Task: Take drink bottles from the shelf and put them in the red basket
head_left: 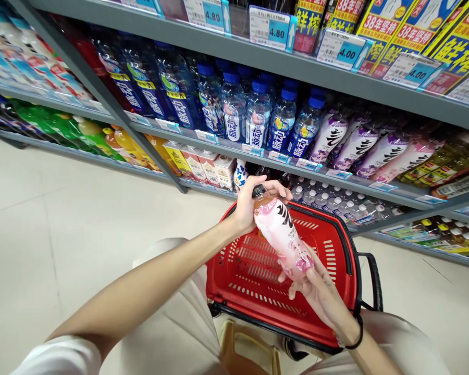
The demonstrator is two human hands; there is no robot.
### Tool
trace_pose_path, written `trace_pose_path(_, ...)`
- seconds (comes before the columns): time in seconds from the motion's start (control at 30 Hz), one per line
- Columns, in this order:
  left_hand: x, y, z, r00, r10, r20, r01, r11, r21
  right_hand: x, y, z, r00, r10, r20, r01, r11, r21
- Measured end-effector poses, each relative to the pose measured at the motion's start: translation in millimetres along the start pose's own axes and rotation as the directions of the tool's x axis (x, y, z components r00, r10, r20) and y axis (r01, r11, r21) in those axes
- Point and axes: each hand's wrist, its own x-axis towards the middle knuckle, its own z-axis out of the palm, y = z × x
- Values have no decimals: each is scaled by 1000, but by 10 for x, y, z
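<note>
A pink and white drink bottle (pixel 283 234) with a dark cap is held tilted above the red shopping basket (pixel 246 284). Around its neck and cap end, my left hand (pixel 250 203) is closed, thumb and fingers near the cap. At the pink base, my right hand (pixel 316 286) grips the bottle from below, some fingertips showing past its left side. A dark band circles my right wrist. Beneath the bottle, the basket's slotted floor shows in part; the arms and bottle hide the rest.
A shelf (pixel 234 148) with blue-capped bottles (pixel 258 114) and purple-labelled bottles (pixel 330 135) runs across in front. Cartons (pixel 205 166) and small clear bottles (pixel 328 198) fill the lower level. The basket's black handle (pixel 375 284) sticks out right. A tan stool (pixel 250 349) is below.
</note>
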Motion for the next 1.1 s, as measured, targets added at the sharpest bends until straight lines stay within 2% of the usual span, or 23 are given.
trace_pose_path(0.13,-2,-2,-4,1000,0,-2,0,1000,5,23,-45,63,1000,-20,-5,20,1000,7)
trace_pose_path(0.3,-4,-22,16,1000,-13,17,13,1000,13,51,-86,115,999,34,-26,-30,991,127)
trace_pose_path(0.47,2,3,22,999,12,33,-12,1000,1,44,-88,78,997,33,-64,-29,998,51)
trace_pose_path(0.57,6,23,20,1000,24,20,-24,1000,-14,22,-97,50,999,29,-37,-27,999,41)
trace_pose_path(0.77,-2,28,23,1000,23,13,-23,1000,-15,-11,-85,-16,992,76,97,-80,996,46)
trace_pose_path(0.93,-1,27,25,1000,25,14,-25,1000,-6,6,-81,-20,996,2,92,0,1000,-28)
trace_pose_path(1.1,-7,24,25,999,33,11,-33,999,19,-27,-85,12,995,35,98,-33,999,-19)
